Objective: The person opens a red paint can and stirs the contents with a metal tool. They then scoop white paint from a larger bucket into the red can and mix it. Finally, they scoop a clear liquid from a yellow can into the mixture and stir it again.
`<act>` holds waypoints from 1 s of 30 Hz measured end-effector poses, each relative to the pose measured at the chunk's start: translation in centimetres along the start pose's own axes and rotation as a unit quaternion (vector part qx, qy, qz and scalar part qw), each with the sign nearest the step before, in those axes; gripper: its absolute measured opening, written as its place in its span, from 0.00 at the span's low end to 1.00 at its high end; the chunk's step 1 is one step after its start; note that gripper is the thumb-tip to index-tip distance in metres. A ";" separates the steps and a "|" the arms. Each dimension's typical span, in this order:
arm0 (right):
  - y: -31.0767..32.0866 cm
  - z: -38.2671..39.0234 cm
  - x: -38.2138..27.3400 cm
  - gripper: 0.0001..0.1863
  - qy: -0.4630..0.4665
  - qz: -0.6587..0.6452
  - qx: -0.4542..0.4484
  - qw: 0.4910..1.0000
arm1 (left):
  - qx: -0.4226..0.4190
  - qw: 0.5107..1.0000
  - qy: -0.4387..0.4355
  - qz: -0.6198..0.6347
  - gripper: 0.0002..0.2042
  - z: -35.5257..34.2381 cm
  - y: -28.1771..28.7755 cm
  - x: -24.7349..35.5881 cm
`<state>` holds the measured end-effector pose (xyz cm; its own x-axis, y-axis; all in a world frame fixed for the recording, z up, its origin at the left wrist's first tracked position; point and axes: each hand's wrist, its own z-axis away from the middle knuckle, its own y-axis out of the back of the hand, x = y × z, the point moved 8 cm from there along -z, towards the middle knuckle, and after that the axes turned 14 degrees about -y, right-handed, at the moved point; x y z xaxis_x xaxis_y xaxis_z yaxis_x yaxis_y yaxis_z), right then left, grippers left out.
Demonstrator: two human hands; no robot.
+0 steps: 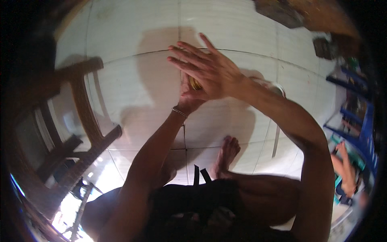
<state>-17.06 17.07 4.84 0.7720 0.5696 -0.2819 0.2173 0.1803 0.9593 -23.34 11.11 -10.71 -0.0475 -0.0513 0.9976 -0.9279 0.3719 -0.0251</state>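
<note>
Over the pale tiled floor (121,76), my two hands meet in front of me. My right hand (207,68) lies across the top, its fingers stretched and spread toward the upper left. Beneath it is my left hand (189,94), with a thin bracelet (179,112) at its wrist; most of its fingers are covered. Between the two palms shows a small gold-coloured ringed thing (195,83). It seems to rest in my left hand, with my right palm against it, and its full shape is hidden.
A dark wooden chair frame (85,109) stands on the left. Blue plastic furniture (356,113) lines the right edge, with another person's arm (344,169) below it. A brown wooden piece (282,14) sits at the upper right. One bare foot (227,155) is on the floor.
</note>
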 end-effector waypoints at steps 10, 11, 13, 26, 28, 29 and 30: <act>7.6 -0.8 6.2 0.45 -0.146 -0.290 0.064 0.943 | 0.043 0.955 -0.145 -0.255 0.57 -4.7 1.4 8.3; 9.9 0.6 8.5 0.43 -0.186 -0.363 0.103 0.907 | 0.043 0.960 -0.126 -0.245 0.56 -5.5 0.8 10.2; 14.1 1.8 12.0 0.42 -0.243 -0.402 0.079 0.880 | 0.060 0.968 -0.107 -0.220 0.55 -6.2 0.6 13.4; 36.2 -0.4 -12.9 0.62 -0.187 -0.428 -0.082 0.881 | 0.149 0.977 0.006 -0.150 0.56 -0.8 9.5 55.1; 42.8 -4.0 -18.5 0.60 -0.177 -0.481 -0.070 0.856 | 0.186 0.971 -0.029 -0.148 0.55 -0.3 12.6 64.2; 46.2 -6.0 -21.0 0.59 -0.176 -0.504 -0.064 0.843 | 0.190 0.965 -0.001 -0.179 0.56 -0.9 14.3 70.1; 49.6 -8.0 -23.7 0.58 -0.169 -0.526 -0.056 0.832 | 0.177 0.964 0.036 -0.196 0.59 -1.2 16.3 75.1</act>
<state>-29.36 18.96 58.94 0.3187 -0.2052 -0.9254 0.8359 0.5210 0.1724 -41.59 14.46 63.89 0.3472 -0.0545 0.9362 -0.9376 -0.0028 0.3476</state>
